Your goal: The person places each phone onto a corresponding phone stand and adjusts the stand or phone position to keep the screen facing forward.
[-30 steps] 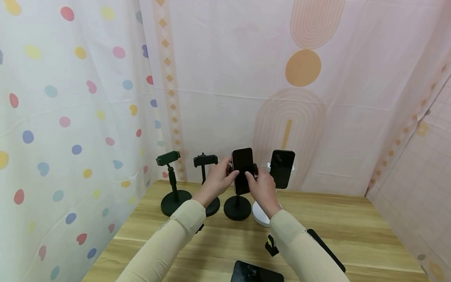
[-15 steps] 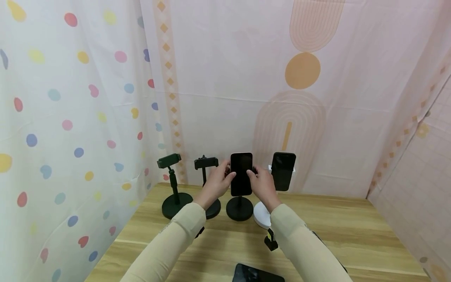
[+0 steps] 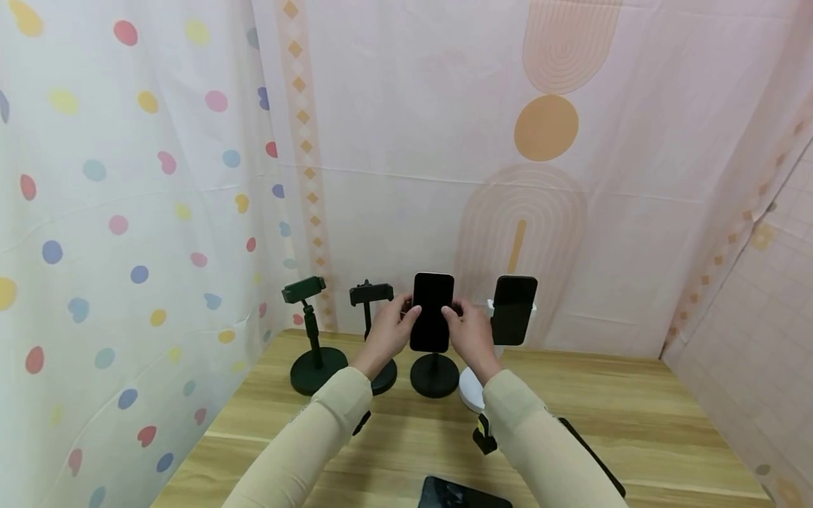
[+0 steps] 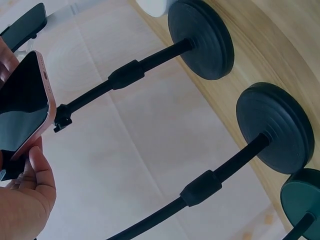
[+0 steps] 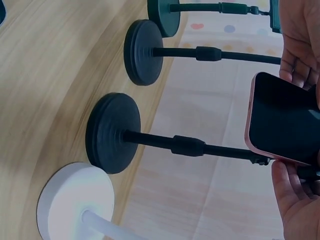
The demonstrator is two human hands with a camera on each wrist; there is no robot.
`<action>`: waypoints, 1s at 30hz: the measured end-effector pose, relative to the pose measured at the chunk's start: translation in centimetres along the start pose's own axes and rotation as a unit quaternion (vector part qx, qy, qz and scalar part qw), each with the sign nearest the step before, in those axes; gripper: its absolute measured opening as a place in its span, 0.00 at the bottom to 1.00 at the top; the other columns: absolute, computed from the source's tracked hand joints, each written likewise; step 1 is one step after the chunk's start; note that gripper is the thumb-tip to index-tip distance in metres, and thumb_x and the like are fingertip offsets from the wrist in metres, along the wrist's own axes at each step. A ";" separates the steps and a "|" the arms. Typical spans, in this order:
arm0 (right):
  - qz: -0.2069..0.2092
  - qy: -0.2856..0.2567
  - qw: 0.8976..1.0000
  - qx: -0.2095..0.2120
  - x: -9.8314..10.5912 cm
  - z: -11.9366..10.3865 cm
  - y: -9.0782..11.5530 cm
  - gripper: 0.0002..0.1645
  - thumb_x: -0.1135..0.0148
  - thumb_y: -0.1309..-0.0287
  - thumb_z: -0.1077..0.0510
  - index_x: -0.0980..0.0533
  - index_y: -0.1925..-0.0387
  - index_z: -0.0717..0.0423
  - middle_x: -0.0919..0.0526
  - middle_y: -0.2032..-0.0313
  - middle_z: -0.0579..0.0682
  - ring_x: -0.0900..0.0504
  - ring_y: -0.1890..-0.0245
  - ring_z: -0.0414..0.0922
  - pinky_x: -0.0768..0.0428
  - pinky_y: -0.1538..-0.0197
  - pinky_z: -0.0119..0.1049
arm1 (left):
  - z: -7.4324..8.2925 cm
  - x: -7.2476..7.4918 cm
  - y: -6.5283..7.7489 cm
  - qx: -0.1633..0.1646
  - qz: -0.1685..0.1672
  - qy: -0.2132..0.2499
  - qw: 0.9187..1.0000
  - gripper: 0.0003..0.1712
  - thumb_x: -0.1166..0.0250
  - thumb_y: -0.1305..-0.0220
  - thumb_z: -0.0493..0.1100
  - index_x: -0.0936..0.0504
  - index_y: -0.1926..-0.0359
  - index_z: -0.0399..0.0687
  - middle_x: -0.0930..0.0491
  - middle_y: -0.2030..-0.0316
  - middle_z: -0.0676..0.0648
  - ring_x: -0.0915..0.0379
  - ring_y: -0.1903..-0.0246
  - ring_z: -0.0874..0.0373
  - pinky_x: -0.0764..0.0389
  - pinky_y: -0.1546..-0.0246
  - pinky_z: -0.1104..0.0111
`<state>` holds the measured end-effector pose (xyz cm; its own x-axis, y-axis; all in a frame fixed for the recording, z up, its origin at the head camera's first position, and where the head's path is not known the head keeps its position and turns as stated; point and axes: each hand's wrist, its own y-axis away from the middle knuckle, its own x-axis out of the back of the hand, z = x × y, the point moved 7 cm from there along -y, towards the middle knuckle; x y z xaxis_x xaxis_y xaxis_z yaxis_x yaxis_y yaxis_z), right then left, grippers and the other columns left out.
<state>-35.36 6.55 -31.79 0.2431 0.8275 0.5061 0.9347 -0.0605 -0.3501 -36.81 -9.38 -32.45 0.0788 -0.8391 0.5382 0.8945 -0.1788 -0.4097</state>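
Observation:
A smartphone (image 3: 432, 312) with a dark screen and pink edges stands upright on top of a black phone stand (image 3: 435, 375). My left hand (image 3: 389, 331) grips its left side, thumb on the front edge and fingers reaching behind. On the other side my right hand (image 3: 470, 333) holds it the same way, thumb on the screen's border. Most of the stand's clamp is hidden behind the phone and fingers; a piece of the clamp (image 4: 11, 167) shows beside the phone in the left wrist view. The stand's thin pole (image 5: 187, 145) shows in the right wrist view.
To the right, a white stand (image 3: 471, 391) carries another phone (image 3: 514, 310). Left of my hands are a black stand (image 3: 371, 293) and a green stand (image 3: 317, 370), both with bare clamps. A dark phone (image 3: 464, 494) lies at the front, another flat black device (image 3: 593, 458) by my right sleeve.
The held phone has straightened from a slight tilt to upright, with both hands staying on its sides. The phone on the white stand appears slightly farther right.

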 end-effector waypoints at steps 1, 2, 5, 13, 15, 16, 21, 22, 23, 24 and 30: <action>-0.001 0.002 1.000 0.000 0.0 0.0 0.0 0.16 0.44 0.27 0.54 0.22 0.49 0.62 0.17 0.53 0.58 0.19 0.52 0.54 0.21 0.50 0.50 | 0.0 0.0 0.0 0.001 0.002 -0.001 1.000 0.20 0.46 0.23 0.45 0.26 0.37 0.41 0.20 0.50 0.42 0.23 0.51 0.49 0.22 0.50 0.54; -0.002 0.004 1.000 -0.001 0.1 0.1 -0.1 0.17 0.45 0.27 0.54 0.22 0.48 0.62 0.17 0.52 0.58 0.19 0.52 0.54 0.21 0.50 0.50 | 0.0 0.0 0.0 0.001 0.004 -0.001 1.000 0.20 0.45 0.23 0.45 0.26 0.38 0.40 0.20 0.51 0.42 0.23 0.52 0.50 0.22 0.50 0.54; -0.005 0.007 1.000 -0.004 0.1 0.2 -0.2 0.17 0.45 0.27 0.53 0.22 0.47 0.62 0.17 0.52 0.59 0.18 0.52 0.54 0.21 0.51 0.50 | 0.2 0.0 -0.1 -0.005 0.008 -0.003 1.000 0.19 0.45 0.24 0.44 0.24 0.40 0.39 0.20 0.54 0.43 0.24 0.56 0.51 0.22 0.53 0.55; -0.003 0.014 1.000 -0.003 0.0 0.1 -0.4 0.17 0.45 0.27 0.54 0.23 0.47 0.62 0.17 0.52 0.59 0.18 0.52 0.54 0.21 0.50 0.50 | 0.3 -0.1 -0.2 -0.006 0.023 -0.014 1.000 0.16 0.43 0.25 0.44 0.23 0.43 0.39 0.20 0.60 0.44 0.26 0.63 0.54 0.22 0.58 0.58; -0.003 0.016 1.000 -0.003 0.0 0.1 -0.4 0.17 0.45 0.27 0.54 0.22 0.47 0.62 0.17 0.52 0.59 0.18 0.53 0.54 0.21 0.50 0.50 | 0.3 -0.2 -0.2 -0.007 0.026 -0.014 1.000 0.16 0.44 0.25 0.43 0.23 0.43 0.39 0.20 0.60 0.45 0.25 0.63 0.54 0.22 0.58 0.58; -0.003 0.017 1.000 -0.003 0.0 0.1 -0.5 0.17 0.45 0.27 0.54 0.22 0.47 0.62 0.17 0.52 0.59 0.18 0.53 0.53 0.21 0.50 0.50 | 0.2 -0.2 -0.3 -0.008 0.027 -0.014 1.000 0.16 0.44 0.25 0.43 0.23 0.43 0.39 0.20 0.60 0.45 0.25 0.64 0.54 0.22 0.59 0.58; -0.006 0.017 1.000 -0.007 -0.1 0.1 -0.5 0.17 0.45 0.27 0.54 0.22 0.47 0.62 0.17 0.52 0.59 0.18 0.53 0.53 0.21 0.50 0.50 | -0.2 -0.4 -0.4 -0.005 0.031 -0.017 0.999 0.17 0.43 0.25 0.44 0.24 0.42 0.39 0.20 0.61 0.45 0.26 0.65 0.54 0.23 0.61 0.60; -0.007 0.016 1.000 -0.008 -0.2 0.1 -0.5 0.17 0.45 0.27 0.54 0.23 0.47 0.62 0.17 0.52 0.59 0.19 0.53 0.53 0.21 0.50 0.50 | -0.3 -0.4 -0.4 -0.005 0.032 -0.018 0.999 0.17 0.43 0.25 0.44 0.24 0.42 0.39 0.21 0.61 0.45 0.27 0.66 0.55 0.23 0.62 0.60; -0.008 0.016 1.000 -0.010 -0.2 0.2 -0.5 0.17 0.45 0.27 0.54 0.23 0.47 0.62 0.17 0.52 0.59 0.19 0.53 0.53 0.21 0.50 0.50 | -0.3 -0.4 -0.4 -0.005 0.033 -0.019 0.999 0.17 0.43 0.25 0.43 0.23 0.42 0.40 0.21 0.61 0.46 0.27 0.66 0.55 0.23 0.62 0.60; -0.009 0.015 1.000 -0.011 -0.3 0.2 -0.4 0.17 0.45 0.27 0.54 0.23 0.48 0.62 0.17 0.52 0.58 0.19 0.53 0.53 0.21 0.51 0.49 | -0.4 -0.4 -0.4 -0.005 0.034 -0.019 0.999 0.16 0.43 0.25 0.43 0.23 0.42 0.40 0.21 0.61 0.46 0.27 0.66 0.55 0.23 0.62 0.60; -0.009 0.016 1.000 -0.012 -0.4 0.3 -0.4 0.16 0.44 0.27 0.54 0.23 0.48 0.62 0.17 0.52 0.58 0.19 0.53 0.53 0.21 0.51 0.49 | -0.4 -0.4 -0.2 -0.001 0.032 -0.017 0.999 0.17 0.43 0.25 0.44 0.24 0.42 0.40 0.21 0.62 0.46 0.27 0.68 0.55 0.24 0.64 0.61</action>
<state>-35.92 6.42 -32.07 0.2331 0.8109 0.5368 0.9451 -0.0590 -0.3213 -37.25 -9.20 -32.89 0.1520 -0.8307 0.5356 0.8861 -0.1255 -0.4461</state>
